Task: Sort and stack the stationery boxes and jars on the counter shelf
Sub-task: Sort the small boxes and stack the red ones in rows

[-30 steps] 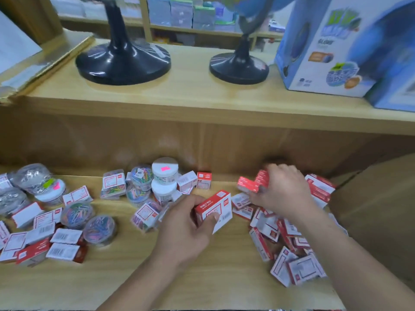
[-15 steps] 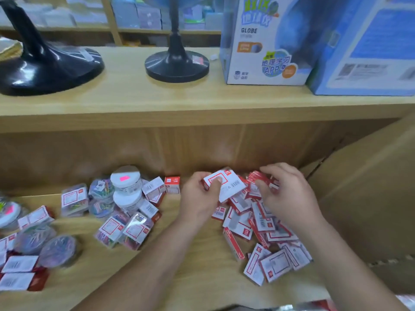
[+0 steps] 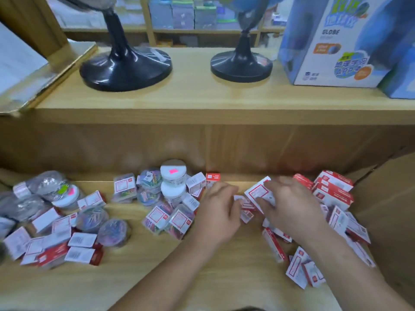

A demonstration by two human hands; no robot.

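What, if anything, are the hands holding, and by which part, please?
The right hand pinches a red-and-white box by its right edge; whether the left hand holds anything cannot be told.

Two bare hands mid-frame: left hand (image 3: pixel 219 212) at centre, right hand (image 3: pixel 289 207) just right of centre. Left forearm (image 3: pixel 170 270) and right forearm (image 3: pixel 350 265) bare, entering from bottom edge. Fingertips motion-blurred.

This is a stationery shop. Dozens of identical small red-and-white cardboard boxes (image 3: pixel 334 194) with barcode labels and clear round plastic jars (image 3: pixel 114 231) of coloured clips lie as stock on the lower shelf. A blue-and-white printed carton (image 3: pixel 332 41) marked GLOBE and two black round globe stands (image 3: pixel 125 68) sit on the pale wooden surface (image 3: pixel 202 95), with wooden shelves (image 3: pixel 179 16) of stacked goods behind.
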